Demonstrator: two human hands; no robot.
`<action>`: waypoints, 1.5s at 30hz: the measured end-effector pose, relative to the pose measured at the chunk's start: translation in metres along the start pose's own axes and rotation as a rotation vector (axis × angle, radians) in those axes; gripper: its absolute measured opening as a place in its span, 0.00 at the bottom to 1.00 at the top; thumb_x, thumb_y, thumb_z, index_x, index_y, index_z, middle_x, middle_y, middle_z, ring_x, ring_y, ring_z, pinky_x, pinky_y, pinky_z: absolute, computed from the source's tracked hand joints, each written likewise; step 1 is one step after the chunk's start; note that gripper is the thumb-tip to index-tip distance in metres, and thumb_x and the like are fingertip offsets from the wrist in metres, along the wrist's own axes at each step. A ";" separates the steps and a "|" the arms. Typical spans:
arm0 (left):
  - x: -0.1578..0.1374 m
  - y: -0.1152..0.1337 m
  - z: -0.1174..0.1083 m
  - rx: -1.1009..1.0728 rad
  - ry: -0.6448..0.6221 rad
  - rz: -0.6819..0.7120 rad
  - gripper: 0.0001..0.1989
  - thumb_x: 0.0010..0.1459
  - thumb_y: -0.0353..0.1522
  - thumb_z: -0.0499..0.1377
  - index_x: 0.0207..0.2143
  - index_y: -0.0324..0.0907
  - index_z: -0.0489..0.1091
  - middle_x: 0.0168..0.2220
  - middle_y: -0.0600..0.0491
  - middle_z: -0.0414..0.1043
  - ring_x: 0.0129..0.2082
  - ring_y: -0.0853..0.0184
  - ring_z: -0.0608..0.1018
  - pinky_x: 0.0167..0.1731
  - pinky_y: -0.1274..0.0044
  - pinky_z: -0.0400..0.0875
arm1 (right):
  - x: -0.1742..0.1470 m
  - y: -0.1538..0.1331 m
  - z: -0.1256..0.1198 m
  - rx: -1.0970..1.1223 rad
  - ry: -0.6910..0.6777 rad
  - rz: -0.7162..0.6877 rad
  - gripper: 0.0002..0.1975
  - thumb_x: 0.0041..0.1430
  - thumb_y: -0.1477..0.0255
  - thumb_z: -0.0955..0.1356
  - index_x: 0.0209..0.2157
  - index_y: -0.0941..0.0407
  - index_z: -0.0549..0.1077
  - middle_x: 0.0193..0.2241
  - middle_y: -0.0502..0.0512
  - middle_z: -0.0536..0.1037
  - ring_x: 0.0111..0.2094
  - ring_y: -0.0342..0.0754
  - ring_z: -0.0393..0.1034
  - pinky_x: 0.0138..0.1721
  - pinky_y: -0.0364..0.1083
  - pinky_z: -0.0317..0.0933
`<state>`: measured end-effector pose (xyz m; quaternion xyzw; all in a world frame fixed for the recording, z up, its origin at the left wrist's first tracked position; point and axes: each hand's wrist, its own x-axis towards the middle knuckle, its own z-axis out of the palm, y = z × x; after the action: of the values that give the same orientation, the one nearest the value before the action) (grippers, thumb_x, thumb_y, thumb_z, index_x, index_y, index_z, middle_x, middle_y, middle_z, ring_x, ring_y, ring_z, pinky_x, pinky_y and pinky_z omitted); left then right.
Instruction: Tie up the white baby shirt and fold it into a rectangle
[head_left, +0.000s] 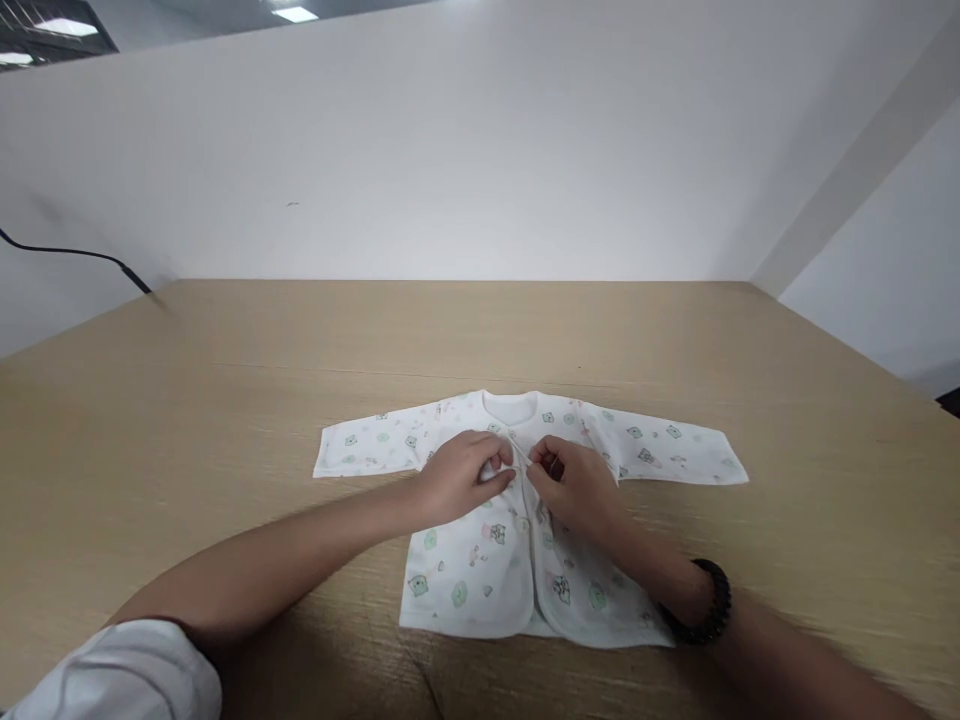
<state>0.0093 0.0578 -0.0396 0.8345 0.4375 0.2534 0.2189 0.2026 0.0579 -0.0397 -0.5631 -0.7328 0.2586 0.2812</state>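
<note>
A small white baby shirt (472,590) printed with green and pink animal figures lies face up, its sleeves spread to both sides. Its front edges meet along the middle, where a pale button (523,524) shows below my hands. My left hand (469,475) pinches the front edge just below the neckline from the left. Opposite it, my right hand (574,485) has its fingers curled on the other front edge, thumb and forefinger pressed together. The fingertips of both hands are close together, and what lies between them is partly hidden.
The shirt rests on a light wooden table (225,400). A white partition (450,150) rises at the table's back edge, with another panel (885,240) at the right. A black cable (82,253) hangs at the left. A dark bracelet (712,602) circles my right wrist.
</note>
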 end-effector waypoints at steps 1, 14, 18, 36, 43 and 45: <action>0.001 0.000 0.000 -0.016 -0.012 0.008 0.03 0.62 0.32 0.57 0.37 0.42 0.69 0.33 0.54 0.71 0.35 0.66 0.72 0.34 0.76 0.64 | 0.001 0.000 -0.001 0.013 -0.010 0.009 0.03 0.51 0.73 0.65 0.25 0.55 0.69 0.20 0.47 0.73 0.24 0.45 0.66 0.26 0.43 0.52; 0.007 -0.002 -0.003 -0.146 -0.065 -0.040 0.05 0.62 0.32 0.59 0.32 0.41 0.71 0.31 0.55 0.71 0.31 0.69 0.70 0.35 0.77 0.64 | 0.009 0.008 -0.008 0.251 -0.239 0.011 0.08 0.52 0.68 0.66 0.26 0.55 0.77 0.21 0.49 0.75 0.22 0.44 0.67 0.26 0.42 0.56; 0.005 -0.002 -0.002 -0.123 -0.051 -0.009 0.05 0.62 0.31 0.57 0.32 0.41 0.69 0.32 0.54 0.71 0.33 0.67 0.70 0.38 0.76 0.64 | 0.010 0.009 -0.008 0.168 -0.232 -0.007 0.05 0.50 0.69 0.69 0.26 0.55 0.77 0.21 0.48 0.74 0.23 0.43 0.65 0.26 0.41 0.56; 0.005 -0.001 -0.001 -0.162 -0.006 -0.025 0.08 0.61 0.33 0.58 0.29 0.40 0.71 0.28 0.55 0.68 0.27 0.71 0.68 0.28 0.80 0.61 | 0.012 0.008 -0.008 0.094 -0.280 0.026 0.07 0.54 0.66 0.69 0.28 0.54 0.76 0.22 0.47 0.73 0.24 0.42 0.65 0.24 0.41 0.53; 0.005 -0.003 0.000 -0.194 0.007 -0.043 0.07 0.58 0.32 0.59 0.27 0.40 0.69 0.27 0.56 0.67 0.27 0.71 0.68 0.28 0.80 0.62 | 0.010 0.003 -0.004 0.044 -0.257 0.131 0.06 0.53 0.71 0.66 0.27 0.55 0.75 0.20 0.45 0.73 0.21 0.41 0.66 0.24 0.41 0.53; 0.005 -0.004 0.000 -0.188 0.003 -0.060 0.08 0.58 0.32 0.58 0.27 0.40 0.68 0.27 0.55 0.67 0.27 0.71 0.68 0.28 0.80 0.62 | 0.011 0.005 -0.004 0.123 -0.252 0.123 0.07 0.54 0.71 0.65 0.26 0.56 0.74 0.21 0.46 0.73 0.21 0.41 0.65 0.24 0.41 0.53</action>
<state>0.0091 0.0635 -0.0404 0.7965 0.4368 0.2879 0.3032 0.2066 0.0698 -0.0385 -0.5519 -0.7090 0.3884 0.2046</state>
